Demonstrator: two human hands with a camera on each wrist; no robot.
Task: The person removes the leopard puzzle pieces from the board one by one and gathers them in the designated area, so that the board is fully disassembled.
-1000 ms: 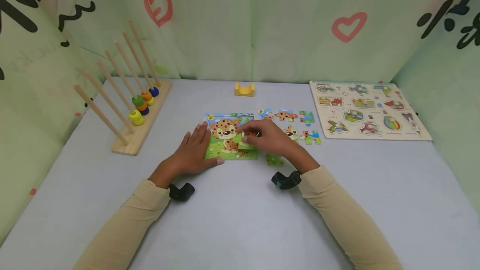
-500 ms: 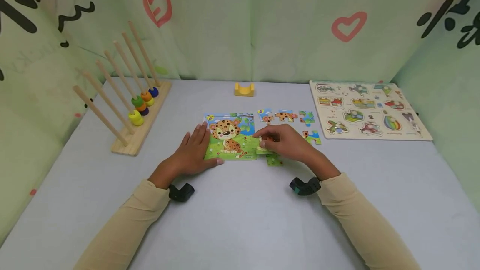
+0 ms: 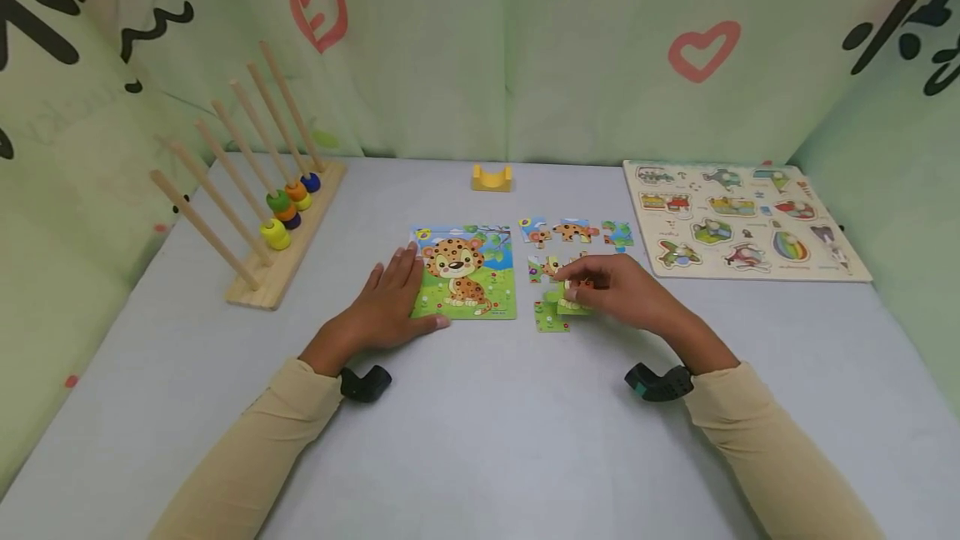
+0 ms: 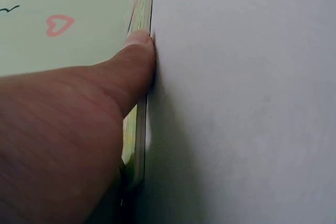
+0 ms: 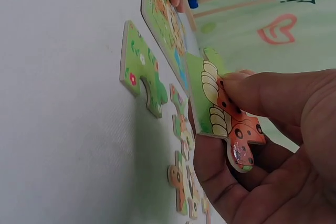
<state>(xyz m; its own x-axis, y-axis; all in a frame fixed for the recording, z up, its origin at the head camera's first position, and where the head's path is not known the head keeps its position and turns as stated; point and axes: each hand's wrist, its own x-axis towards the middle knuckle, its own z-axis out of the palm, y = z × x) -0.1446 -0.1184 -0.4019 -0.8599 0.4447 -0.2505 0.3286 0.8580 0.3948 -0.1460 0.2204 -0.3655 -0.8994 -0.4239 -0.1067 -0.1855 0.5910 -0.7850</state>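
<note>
In the head view my left hand (image 3: 386, 298) lies with straight fingers over the left side of a leopard picture board (image 3: 502, 294). Its thumb (image 4: 128, 69) presses along the board's near edge in the left wrist view. Right of the board, my right hand (image 3: 622, 294) pinches a jigsaw piece (image 5: 210, 82) between thumb and fingers; pale paws and spotted orange fur on green show on it. This piece is raised and tilted, overlapping a green corner piece (image 3: 550, 322) in the head view. That flowered corner piece (image 5: 137, 59) lies flat on the table in the right wrist view.
Several loose jigsaw pieces (image 3: 576, 230) lie in rows right of the board, some hidden behind my right hand. A peg puzzle board (image 3: 750, 269) stands farther right. At left is a wooden peg rack (image 3: 258, 297) with coloured beads. A yellow block (image 3: 491, 180) sits at the back.
My right hand has moved right with the jigsaw piece, from over the leopard board to above the loose pieces. The left hand has stayed in place.
</note>
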